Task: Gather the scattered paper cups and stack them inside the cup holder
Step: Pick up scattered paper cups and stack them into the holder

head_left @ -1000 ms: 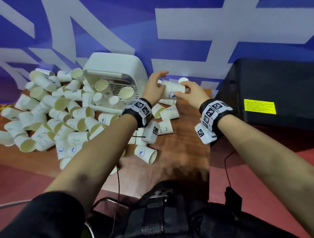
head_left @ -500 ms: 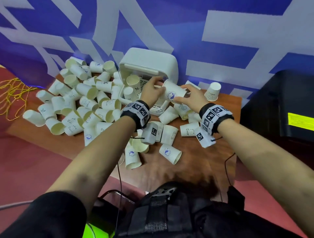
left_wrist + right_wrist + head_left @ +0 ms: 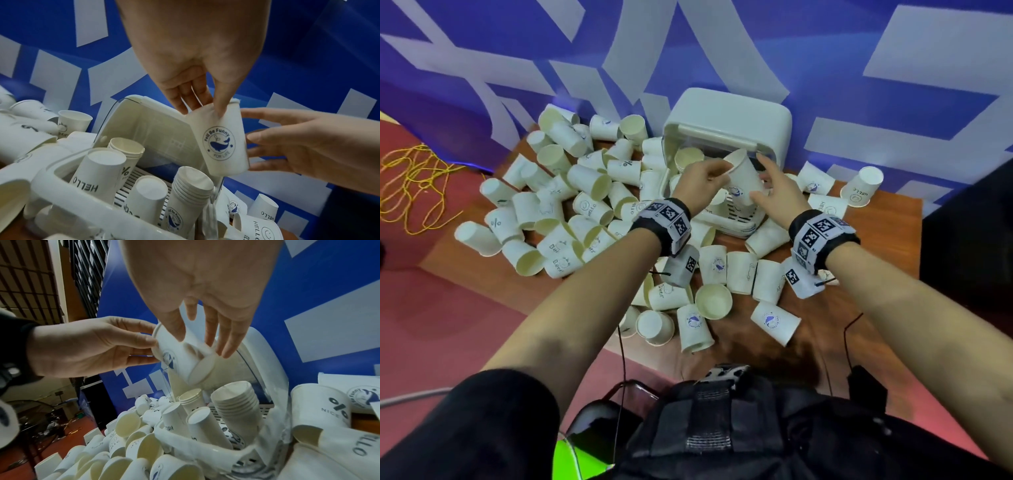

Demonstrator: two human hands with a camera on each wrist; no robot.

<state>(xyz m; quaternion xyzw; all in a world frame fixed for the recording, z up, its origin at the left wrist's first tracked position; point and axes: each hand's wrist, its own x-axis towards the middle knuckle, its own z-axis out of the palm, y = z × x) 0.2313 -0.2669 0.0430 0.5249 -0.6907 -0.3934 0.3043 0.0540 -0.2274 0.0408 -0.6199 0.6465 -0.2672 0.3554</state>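
Cup holder (image 3: 726,116), white, with its lid raised, is standing on the wooden table (image 3: 887,260) amid scattered cups (image 3: 571,205); several short stacks are leaning inside it. Whale-printed paper cup (image 3: 220,142) is hanging above the opening, base down. Left hand (image 3: 702,181) is pinching its rim, thumb against fingers; right hand (image 3: 777,195) is hovering beside the wall with fingers spread and straight. Judged light, thin-walled and easily crushed, it is best taken at the stiffer rolled rim. Half a second earlier the cup was lying tilted sideways between both hands.
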